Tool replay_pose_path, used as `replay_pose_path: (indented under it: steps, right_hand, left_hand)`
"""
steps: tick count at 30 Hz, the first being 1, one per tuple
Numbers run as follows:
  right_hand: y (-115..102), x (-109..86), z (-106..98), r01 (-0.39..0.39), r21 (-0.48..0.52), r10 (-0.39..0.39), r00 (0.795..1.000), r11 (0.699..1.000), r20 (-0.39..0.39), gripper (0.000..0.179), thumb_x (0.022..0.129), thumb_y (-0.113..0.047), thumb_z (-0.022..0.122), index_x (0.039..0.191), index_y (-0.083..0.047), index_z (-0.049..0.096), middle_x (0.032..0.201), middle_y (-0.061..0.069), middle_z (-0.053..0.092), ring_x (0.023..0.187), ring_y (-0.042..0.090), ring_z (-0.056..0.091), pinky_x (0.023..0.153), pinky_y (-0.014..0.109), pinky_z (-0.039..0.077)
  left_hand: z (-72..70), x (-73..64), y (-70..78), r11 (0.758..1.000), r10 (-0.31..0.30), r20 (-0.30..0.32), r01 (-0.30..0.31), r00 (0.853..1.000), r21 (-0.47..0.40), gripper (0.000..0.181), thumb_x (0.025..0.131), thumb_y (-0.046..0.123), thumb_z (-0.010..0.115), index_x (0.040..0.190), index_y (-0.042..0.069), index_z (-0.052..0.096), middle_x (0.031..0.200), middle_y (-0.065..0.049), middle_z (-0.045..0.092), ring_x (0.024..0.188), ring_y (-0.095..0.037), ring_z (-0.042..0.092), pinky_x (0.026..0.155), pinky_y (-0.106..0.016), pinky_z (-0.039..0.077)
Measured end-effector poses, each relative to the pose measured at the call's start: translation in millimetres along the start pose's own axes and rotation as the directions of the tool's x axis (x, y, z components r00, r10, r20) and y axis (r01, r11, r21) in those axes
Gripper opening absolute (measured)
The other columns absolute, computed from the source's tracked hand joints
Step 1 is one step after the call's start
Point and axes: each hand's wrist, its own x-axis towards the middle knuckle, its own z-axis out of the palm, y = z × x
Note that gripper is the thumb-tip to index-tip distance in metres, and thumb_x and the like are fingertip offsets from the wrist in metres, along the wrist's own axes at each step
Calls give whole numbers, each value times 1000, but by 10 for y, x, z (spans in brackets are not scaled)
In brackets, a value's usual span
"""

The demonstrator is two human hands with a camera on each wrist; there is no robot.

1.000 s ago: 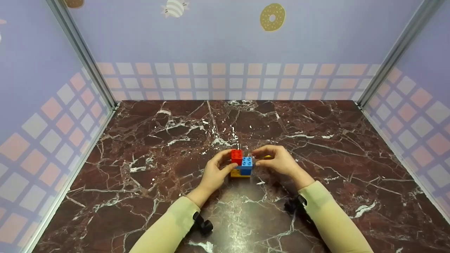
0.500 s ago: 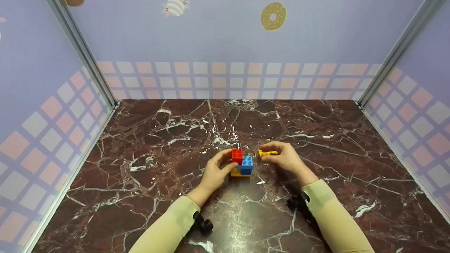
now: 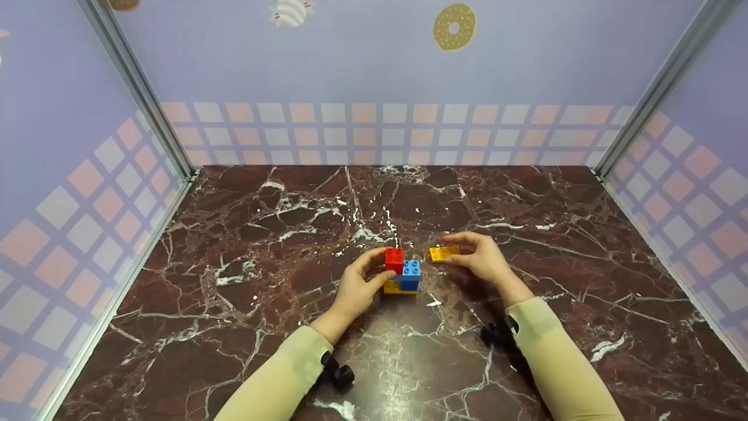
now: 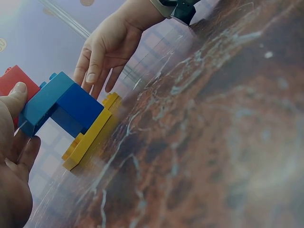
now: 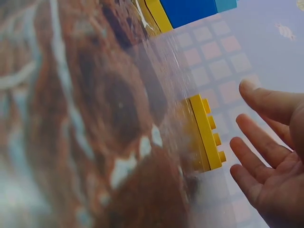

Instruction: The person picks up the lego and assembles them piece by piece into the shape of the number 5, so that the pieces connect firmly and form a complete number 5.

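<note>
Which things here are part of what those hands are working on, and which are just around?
Part of the work: left hand; the stack it holds, with red brick, light blue brick, dark blue brick, yellow base; right hand; probably the loose yellow plate near it.
Just around: marbled tabletop; patterned walls; wrist cameras.

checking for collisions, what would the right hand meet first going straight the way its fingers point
The right hand would likely meet the flat yellow brick first, though depth is unclear and it might pass above.

We observed the right hand (image 5: 280,178) near a yellow plate (image 5: 204,137) on the table (image 5: 95,114); a blue brick (image 5: 190,10) adjoined another yellow piece (image 5: 159,16).
</note>
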Motion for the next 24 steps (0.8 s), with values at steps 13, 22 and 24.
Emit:
replay_pose_path:
  steps: [13, 22, 24]
  right_hand:
    - [47, -10, -33, -65, -44, 65, 998, 997, -1, 53, 82, 4, 79, 131, 10, 62, 135, 30, 64, 122, 43, 63, 110, 52, 49]
    - [87, 6, -34, -105, -177, 104, 994, 979, -14, 52, 82, -1, 82, 130, 8, 65, 129, 29, 67, 117, 41, 66, 101, 38, 56]
    - [95, 8, -34, -120, -198, 117, 993, 973, -22, 50, 81, -2, 83, 128, 8, 66, 124, 29, 70, 111, 39, 67, 89, 26, 56]
  left_hand:
    - [3, -5, 12, 1000, -9, -2, 9, 1000, 1, 46, 91, 3, 75, 133, -6, 59, 126, -27, 68, 121, -40, 65, 102, -29, 56]
    - [6, -2, 2, 1000, -5, 0, 5, 1000, 9, 45, 91, 3, 74, 133, -7, 59, 126, -29, 68, 120, -41, 65, 103, -41, 57]
    - [5, -2, 3, 1000, -5, 2, 5, 1000, 11, 45, 92, 4, 74, 133, -7, 59, 127, -28, 68, 121, -40, 65, 104, -44, 57]
